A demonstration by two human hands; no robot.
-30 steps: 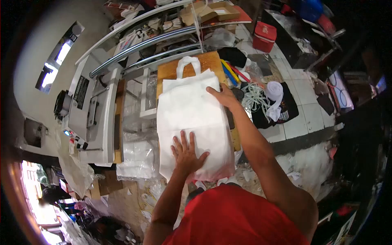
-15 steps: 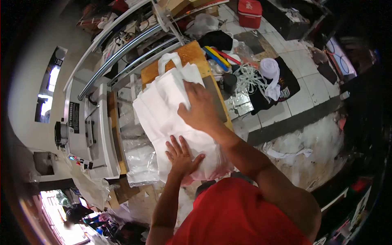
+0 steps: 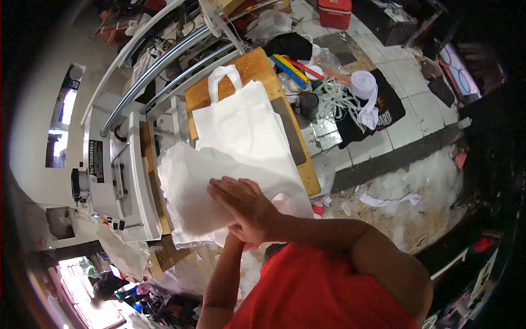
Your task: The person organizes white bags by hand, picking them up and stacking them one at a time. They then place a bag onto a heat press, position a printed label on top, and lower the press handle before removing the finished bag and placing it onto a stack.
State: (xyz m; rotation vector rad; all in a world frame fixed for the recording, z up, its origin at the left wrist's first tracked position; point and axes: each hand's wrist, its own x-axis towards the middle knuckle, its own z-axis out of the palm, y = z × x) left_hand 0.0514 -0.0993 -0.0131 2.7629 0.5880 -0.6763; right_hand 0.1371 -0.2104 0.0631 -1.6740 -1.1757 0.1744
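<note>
A stack of white handled bags (image 3: 241,123) lies on a wooden board (image 3: 253,61). The near part of the stack, a thick bundle of white bags (image 3: 183,183), is lifted and turned over toward the left. My right hand (image 3: 241,205) reaches across my body and lies on this bundle with its fingers spread, pressing it. My left forearm rises beneath it; only the wrist of my left hand (image 3: 234,241) shows, the fingers hidden under the right hand and the bundle. My red shirt fills the bottom of the view.
A white press machine (image 3: 120,175) stands left of the board, with metal rails (image 3: 164,60) behind. Coloured strips (image 3: 293,66), white straps (image 3: 334,98) and a black garment (image 3: 383,112) lie to the right. White scraps (image 3: 405,203) litter the floor; a red box (image 3: 334,11) sits far back.
My right hand moved from the bags' far right edge across to the near left, turning a bundle of bags over toward the machine. My left hand, flat on the stack before, is now covered.
</note>
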